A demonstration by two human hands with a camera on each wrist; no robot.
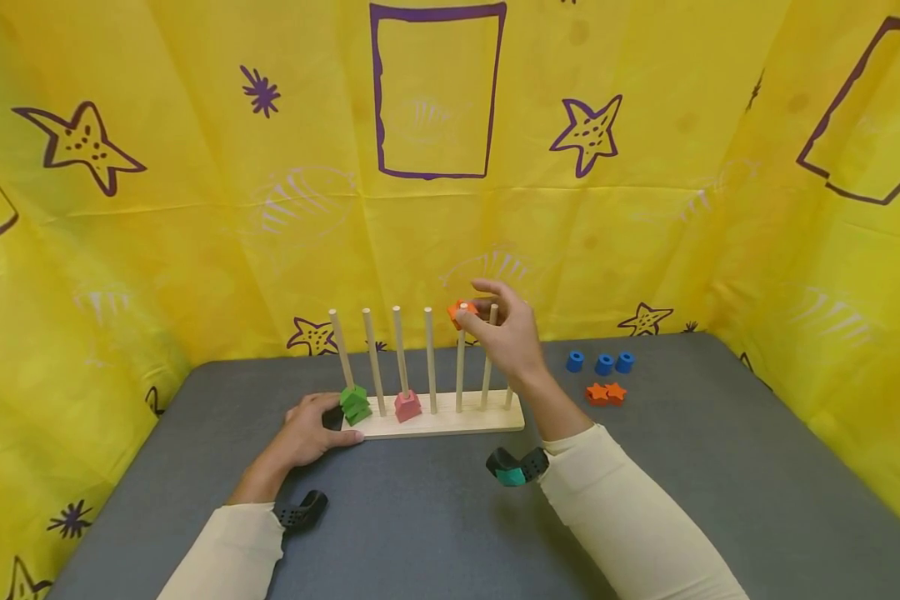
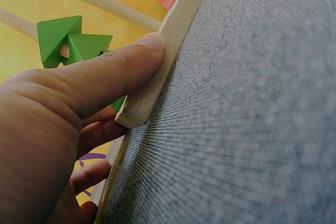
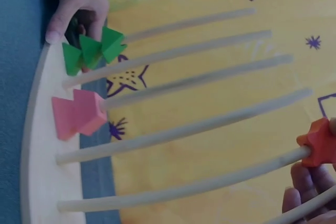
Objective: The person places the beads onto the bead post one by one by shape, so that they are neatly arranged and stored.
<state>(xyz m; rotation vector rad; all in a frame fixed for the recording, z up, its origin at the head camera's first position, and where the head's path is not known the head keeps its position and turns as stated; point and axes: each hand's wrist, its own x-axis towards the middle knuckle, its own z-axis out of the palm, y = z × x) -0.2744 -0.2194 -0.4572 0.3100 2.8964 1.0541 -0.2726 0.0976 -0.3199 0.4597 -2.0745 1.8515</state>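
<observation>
A pale wooden peg stand (image 1: 450, 423) bears a row of upright pegs. My left hand (image 1: 307, 429) grips its left end, thumb (image 2: 128, 64) along the front edge and fingers behind. In my right hand (image 1: 506, 333), thumb and fingers pinch an orange star (image 3: 319, 142) at the top of the third peg from the right; the peg's tip shows at the star's middle in the head view. Three green triangular blocks (image 3: 90, 52) sit low on the leftmost peg. Two pink blocks (image 3: 88, 111) are stacked at the foot of the third peg from the left.
Right of the stand lie three blue cylinders (image 1: 604, 364) with holes, and nearer me two orange stars (image 1: 606, 393). The grey table (image 1: 412, 517) backs onto a yellow patterned cloth (image 1: 330, 233). Both wrists wear black straps (image 1: 300, 511).
</observation>
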